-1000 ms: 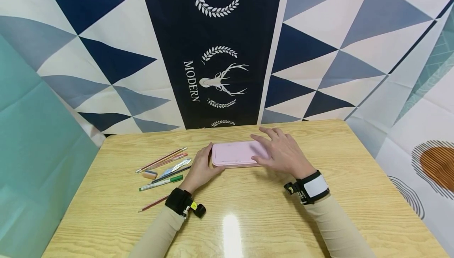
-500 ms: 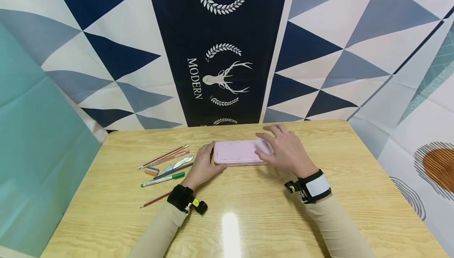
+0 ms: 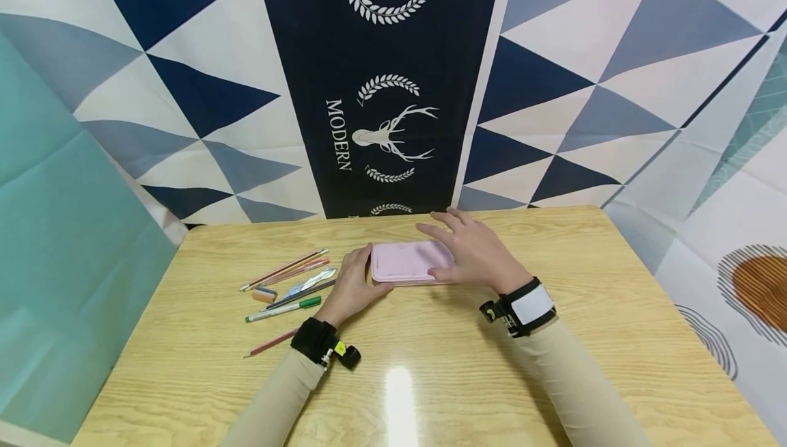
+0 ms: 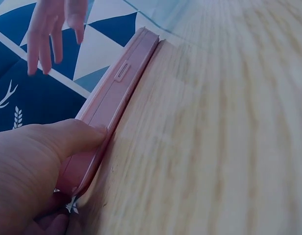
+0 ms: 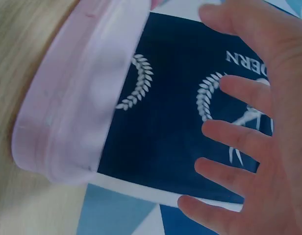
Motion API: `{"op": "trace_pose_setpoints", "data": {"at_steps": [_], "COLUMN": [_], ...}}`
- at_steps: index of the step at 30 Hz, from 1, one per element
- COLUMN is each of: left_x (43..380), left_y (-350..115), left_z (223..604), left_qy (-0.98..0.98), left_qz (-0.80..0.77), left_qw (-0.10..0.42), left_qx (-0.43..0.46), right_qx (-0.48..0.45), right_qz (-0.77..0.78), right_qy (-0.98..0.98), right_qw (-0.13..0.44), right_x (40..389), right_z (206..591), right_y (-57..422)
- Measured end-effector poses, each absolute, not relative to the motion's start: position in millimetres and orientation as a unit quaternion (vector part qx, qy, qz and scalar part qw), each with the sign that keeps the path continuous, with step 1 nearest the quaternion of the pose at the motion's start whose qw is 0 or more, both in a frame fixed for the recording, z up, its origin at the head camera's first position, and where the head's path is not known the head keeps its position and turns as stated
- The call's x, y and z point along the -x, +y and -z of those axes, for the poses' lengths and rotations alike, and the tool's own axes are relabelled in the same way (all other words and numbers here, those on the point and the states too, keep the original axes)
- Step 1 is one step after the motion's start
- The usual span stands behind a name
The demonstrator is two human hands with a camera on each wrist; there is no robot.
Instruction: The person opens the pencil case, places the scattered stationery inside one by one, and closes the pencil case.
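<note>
A closed pink pencil case (image 3: 402, 262) lies flat on the wooden table, its long side toward the person. My left hand (image 3: 352, 288) grips its left end; in the left wrist view the thumb (image 4: 82, 137) presses the front side, short of the small latch (image 4: 122, 71). Over the right part of the case is my right hand (image 3: 482, 254), fingers spread and holding nothing. The right wrist view shows its fingers apart from the pink lid (image 5: 87, 93). The case's right end is hidden behind that hand in the head view.
Left of the case lie several pencils (image 3: 285, 271), an orange-and-blue eraser (image 3: 264, 294), a pen with a green cap (image 3: 284, 309) and a clear-and-blue item (image 3: 310, 283). A red pencil (image 3: 270, 343) lies nearer, by the left wrist. Patterned cloth (image 3: 381, 37) hangs behind the table (image 3: 479, 399).
My right hand has moved left over the lid from the case's right end. My left hand keeps its grip on the left end. The head view has shifted slightly.
</note>
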State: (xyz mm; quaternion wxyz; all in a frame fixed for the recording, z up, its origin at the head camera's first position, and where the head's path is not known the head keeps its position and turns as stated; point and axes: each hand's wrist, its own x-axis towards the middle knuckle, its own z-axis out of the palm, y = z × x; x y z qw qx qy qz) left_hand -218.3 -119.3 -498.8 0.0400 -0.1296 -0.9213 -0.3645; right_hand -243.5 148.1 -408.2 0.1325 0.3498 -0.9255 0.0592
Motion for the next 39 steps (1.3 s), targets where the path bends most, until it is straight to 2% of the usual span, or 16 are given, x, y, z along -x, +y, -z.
{"op": "trace_pose_setpoints", "data": {"at_steps": [6,12,21,31,39], "left_x": [216,215,216,215,216], "left_y": [-121,-121,-120,-119,-118], "left_z": [500,499,500,498,499], "left_qy": [-0.922,-0.920,-0.920,-0.920,-0.921], "left_qz": [0.363,0.367,0.366,0.366,0.364], "left_qw": [0.042,0.040,0.045,0.041,0.047], "left_qx": [0.130,0.130,0.131,0.132,0.134], "right_qx": [-0.355,-0.359,-0.374,-0.354,-0.366], "right_qz": [-0.052,-0.047,-0.016,0.004,0.025], "right_qy": [-0.929,-0.930,-0.926,-0.935,-0.930], "right_qw": [0.085,0.063,0.044,-0.023,-0.022], "right_x": [245,246,248,247,246], "right_z": [427,437,440,435,436], "right_y": [134,126,116,105,98]}}
